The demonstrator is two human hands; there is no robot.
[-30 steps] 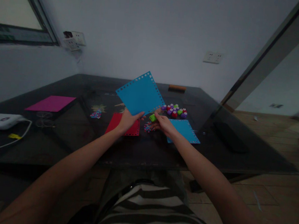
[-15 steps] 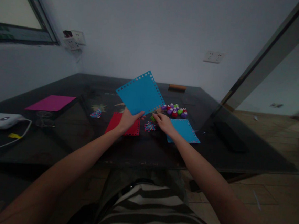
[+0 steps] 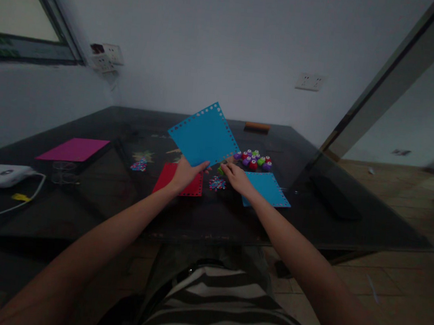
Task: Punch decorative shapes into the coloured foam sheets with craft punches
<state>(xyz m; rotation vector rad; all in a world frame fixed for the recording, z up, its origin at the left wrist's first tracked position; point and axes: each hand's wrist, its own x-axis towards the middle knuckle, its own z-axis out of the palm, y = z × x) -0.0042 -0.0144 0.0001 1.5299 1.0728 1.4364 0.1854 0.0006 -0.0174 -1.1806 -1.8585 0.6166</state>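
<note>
My left hand (image 3: 186, 174) grips the lower corner of a blue sheet of paper (image 3: 204, 136), thumb on its face. Small holes are punched along its upper-left, upper-right and lower-right edges. My right hand (image 3: 237, 176) is closed around a small green craft punch (image 3: 221, 170) at the sheet's lower-right edge; fingers hide much of it. Below the punch lies a pile of coloured paper bits (image 3: 217, 183). Under my left hand is a red sheet (image 3: 192, 186) with punched edges. Another blue sheet (image 3: 267, 189), also punched, lies partly under my right wrist.
Several purple, red and green punches (image 3: 253, 160) cluster behind my right hand. A second pile of bits (image 3: 139, 165) and a magenta sheet (image 3: 74, 150) lie left. A white device (image 3: 1, 174) with a cable sits far left; a dark flat object (image 3: 334, 198) lies right.
Almost nothing differs. The green punch and my right fingertips have shifted very slightly left along the sheet's edge.
</note>
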